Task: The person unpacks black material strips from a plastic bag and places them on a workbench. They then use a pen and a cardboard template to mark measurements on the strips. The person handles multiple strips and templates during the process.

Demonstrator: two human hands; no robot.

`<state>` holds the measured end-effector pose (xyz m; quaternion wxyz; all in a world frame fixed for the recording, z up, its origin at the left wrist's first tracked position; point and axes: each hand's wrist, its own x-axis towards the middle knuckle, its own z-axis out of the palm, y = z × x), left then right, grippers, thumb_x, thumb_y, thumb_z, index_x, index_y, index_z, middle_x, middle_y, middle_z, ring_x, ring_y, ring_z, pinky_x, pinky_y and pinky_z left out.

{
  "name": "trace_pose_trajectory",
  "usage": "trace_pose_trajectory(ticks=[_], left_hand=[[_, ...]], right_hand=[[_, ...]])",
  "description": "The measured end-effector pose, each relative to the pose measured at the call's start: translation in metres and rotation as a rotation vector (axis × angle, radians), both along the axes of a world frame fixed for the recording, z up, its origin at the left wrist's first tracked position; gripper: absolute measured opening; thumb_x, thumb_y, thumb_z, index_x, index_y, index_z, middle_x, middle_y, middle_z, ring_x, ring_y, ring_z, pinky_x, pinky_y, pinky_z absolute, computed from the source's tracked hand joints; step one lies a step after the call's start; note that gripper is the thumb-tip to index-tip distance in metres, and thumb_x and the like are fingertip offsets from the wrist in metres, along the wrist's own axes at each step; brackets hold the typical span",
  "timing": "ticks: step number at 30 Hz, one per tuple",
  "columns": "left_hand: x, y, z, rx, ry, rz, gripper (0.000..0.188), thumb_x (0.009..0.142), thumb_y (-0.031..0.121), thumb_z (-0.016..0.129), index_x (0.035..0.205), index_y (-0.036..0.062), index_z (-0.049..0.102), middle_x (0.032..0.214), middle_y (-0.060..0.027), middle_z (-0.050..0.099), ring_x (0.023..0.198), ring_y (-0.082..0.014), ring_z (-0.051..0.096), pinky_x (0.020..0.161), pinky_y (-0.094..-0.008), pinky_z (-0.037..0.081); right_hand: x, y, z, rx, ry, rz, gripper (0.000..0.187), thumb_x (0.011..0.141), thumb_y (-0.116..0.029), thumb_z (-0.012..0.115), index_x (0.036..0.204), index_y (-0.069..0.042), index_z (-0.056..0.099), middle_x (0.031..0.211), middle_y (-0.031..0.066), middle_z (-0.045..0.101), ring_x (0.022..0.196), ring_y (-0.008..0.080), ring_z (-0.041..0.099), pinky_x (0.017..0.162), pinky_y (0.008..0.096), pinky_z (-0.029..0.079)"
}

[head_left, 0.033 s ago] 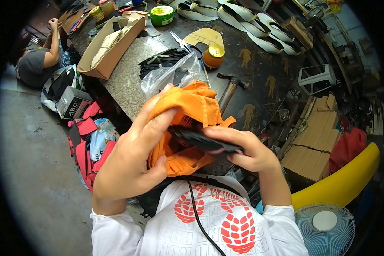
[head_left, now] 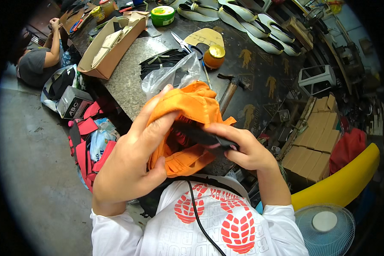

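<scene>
My left hand (head_left: 134,149) is closed round the side of an orange cloth bag (head_left: 187,102), its mouth open toward me. Dark red, layered edges show inside the bag. My right hand (head_left: 247,147) pinches a bundle of thin, flat black pieces (head_left: 205,137) with a bit of pink at the edge. The far end of the bundle is inside the bag's mouth and partly hidden. Just beyond the bag on the table lie a clear plastic bag (head_left: 162,82), a stack of black strips (head_left: 162,62) and a hammer (head_left: 229,91).
Scissors (head_left: 181,42), an orange jar (head_left: 213,57), a green tin (head_left: 162,16) and white shoe uppers (head_left: 247,25) lie on the table. A long carton (head_left: 111,47) stands at the left. Beside me are a yellow curved seat (head_left: 341,181) and a fan (head_left: 324,228). Another person (head_left: 40,59) sits far left.
My right hand has shifted slightly left, pushing the black bundle a little deeper into the orange bag. The left hand stays nearly still.
</scene>
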<state>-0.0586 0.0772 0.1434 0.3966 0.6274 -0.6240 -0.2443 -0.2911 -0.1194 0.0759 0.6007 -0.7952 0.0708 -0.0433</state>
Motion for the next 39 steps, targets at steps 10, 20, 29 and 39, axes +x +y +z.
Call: trace_pose_trajectory(ticks=[10, 20, 29, 39], left_hand=[[-0.008, 0.023, -0.001, -0.022, -0.025, 0.055, 0.083, 0.072, -0.009, 0.060, 0.153, -0.0016, 0.043, 0.158, -0.0313, 0.037, 0.125, -0.0451, 0.062, 0.100, -0.0396, 0.053], [-0.005, 0.043, -0.007, -0.075, 0.220, 0.033, 0.083, 0.072, -0.006, 0.060, 0.153, -0.0070, 0.040, 0.153, -0.0278, 0.047, 0.146, -0.0416, 0.044, 0.121, -0.0395, 0.031], [0.026, 0.034, -0.012, -0.217, 0.517, 0.411, 0.093, 0.068, -0.006, 0.046, 0.158, -0.0137, 0.027, 0.162, -0.0227, 0.036, 0.154, -0.0299, 0.034, 0.126, -0.0386, 0.022], [0.035, 0.044, -0.017, -0.195, 0.519, 0.382, 0.093, 0.067, -0.007, 0.047, 0.158, -0.0137, 0.028, 0.162, -0.0223, 0.038, 0.154, -0.0292, 0.034, 0.126, -0.0381, 0.022]], right_hand=[[0.060, 0.063, 0.005, -0.748, -0.210, 0.043, 0.047, 0.088, -0.016, 0.061, 0.135, -0.016, 0.066, 0.135, 0.0197, 0.057, 0.118, 0.0392, 0.060, 0.102, 0.0455, 0.052], [0.123, 0.081, -0.016, -1.055, -0.460, 0.109, 0.042, 0.089, -0.027, 0.061, 0.129, -0.015, 0.069, 0.124, 0.0153, 0.067, 0.116, 0.0282, 0.065, 0.103, 0.0410, 0.049], [0.092, 0.036, 0.009, -0.287, -0.499, 0.160, 0.047, 0.075, 0.003, 0.074, 0.121, -0.006, 0.071, 0.118, 0.0138, 0.073, 0.117, 0.0333, 0.069, 0.097, 0.0428, 0.058], [0.006, 0.010, -0.071, -0.336, 0.223, -0.170, 0.102, 0.076, -0.023, 0.090, 0.161, -0.008, 0.035, 0.153, 0.0221, 0.049, 0.141, 0.0370, 0.048, 0.118, 0.0445, 0.038]])
